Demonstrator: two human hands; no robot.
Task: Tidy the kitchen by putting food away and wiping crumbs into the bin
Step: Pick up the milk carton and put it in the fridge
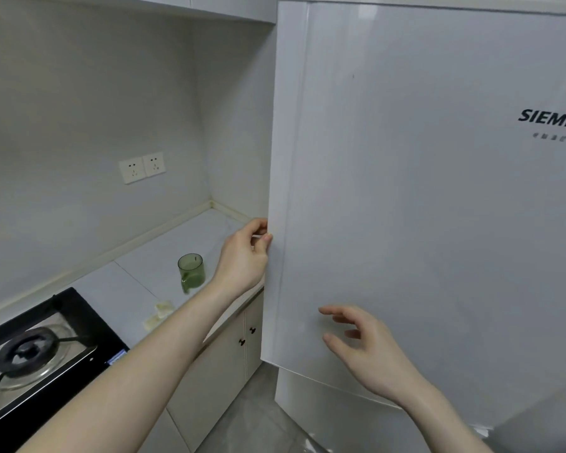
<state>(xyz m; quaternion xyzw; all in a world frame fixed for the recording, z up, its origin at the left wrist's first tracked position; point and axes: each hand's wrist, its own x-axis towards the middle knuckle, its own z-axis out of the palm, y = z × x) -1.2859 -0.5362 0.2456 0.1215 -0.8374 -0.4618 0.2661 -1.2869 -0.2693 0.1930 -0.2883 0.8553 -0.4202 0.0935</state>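
Observation:
A tall white fridge door (pixel 422 207) fills the right half of the head view. My left hand (pixel 242 256) curls its fingers around the door's left edge at counter height. My right hand (pixel 363 351) hovers just in front of the lower door, fingers spread, holding nothing. On the pale countertop (pixel 151 259) to the left stands a green glass mug (pixel 191 271). Pale food scraps (pixel 159 315) lie on the counter beside my left forearm.
A black gas hob (pixel 36 358) with a round burner sits at the lower left. Two wall sockets (pixel 142 167) are on the back wall. Cream cabinet doors (pixel 229 351) with dark knobs are under the counter. Grey floor tiles (pixel 258 416) show below.

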